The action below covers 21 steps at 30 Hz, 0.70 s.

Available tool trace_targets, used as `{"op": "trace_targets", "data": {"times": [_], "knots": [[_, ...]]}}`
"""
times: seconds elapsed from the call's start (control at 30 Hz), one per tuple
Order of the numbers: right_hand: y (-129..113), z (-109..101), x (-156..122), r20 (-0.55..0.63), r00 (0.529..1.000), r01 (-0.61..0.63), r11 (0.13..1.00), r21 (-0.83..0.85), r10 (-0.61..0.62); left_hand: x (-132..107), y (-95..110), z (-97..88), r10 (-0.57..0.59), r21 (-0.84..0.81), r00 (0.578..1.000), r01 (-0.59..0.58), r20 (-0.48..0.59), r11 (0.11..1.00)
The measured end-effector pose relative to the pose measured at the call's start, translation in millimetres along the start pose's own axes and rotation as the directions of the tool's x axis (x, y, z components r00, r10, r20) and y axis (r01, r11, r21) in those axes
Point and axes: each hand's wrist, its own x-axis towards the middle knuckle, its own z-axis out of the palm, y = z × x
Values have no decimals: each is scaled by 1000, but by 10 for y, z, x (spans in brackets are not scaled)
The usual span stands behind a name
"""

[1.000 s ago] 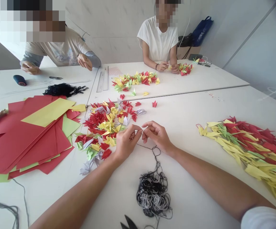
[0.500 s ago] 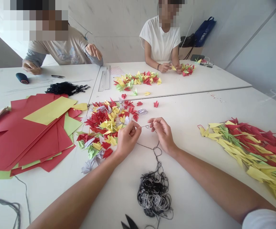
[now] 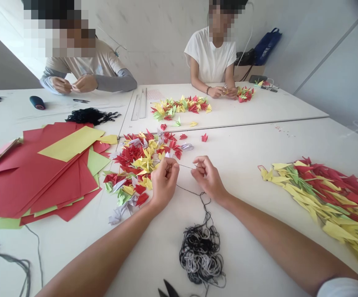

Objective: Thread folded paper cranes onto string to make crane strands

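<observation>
Between my two hands a thin dark thread [image 3: 186, 166] is stretched. My left hand [image 3: 165, 181] is closed on one part of it, fingers curled in. My right hand [image 3: 209, 176] pinches the other part between thumb and fingertips. From my left hand the thread sags and runs down to a tangled black and grey bundle of thread [image 3: 201, 255] on the table in front of me. Left of my left hand lies a loose heap of folded paper cranes [image 3: 140, 159] in red, yellow, green and pale lilac.
Red, green and yellow paper sheets [image 3: 52, 173] spread at the left. Strings of folded cranes [image 3: 327, 198] lie at the right. Black scissor blades [image 3: 169, 288] poke in at the bottom edge. Two people sit across the table, near a black thread bundle [image 3: 92, 116] and more cranes [image 3: 182, 106].
The small loop near my right fingers is gone, and the thread is now straight. The person at the left has brought both hands together. My view has shifted slightly.
</observation>
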Motion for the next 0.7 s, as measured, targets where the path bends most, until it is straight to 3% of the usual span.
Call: {"op": "trace_targets", "data": {"times": [0.07,0.13,0.3,0.43,0.53,0.6,0.7], "knots": [[-30,4,-21,95,995,31,993,-114,-20,-38,5,-6,73,3,997,-74,32,997],[-32,-8,-18,101,995,2,991,-133,12,-82,-6,-4,171,4,977,-173,124,985],[41,-37,49,-148,986,-57,984,169,83,-153,-27,12,371,21,828,-418,420,908],[103,-36,99,-301,943,-22,926,377,144,-155,0,19,468,31,719,-561,514,827],[130,-49,125,-353,912,-23,885,465,209,-154,22,27,499,48,648,-636,575,770],[134,-69,145,-360,897,-31,848,530,257,-157,29,30,506,59,624,-662,595,747],[139,-105,180,-345,879,-48,781,622,328,-156,29,31,503,65,624,-664,597,745]]}}
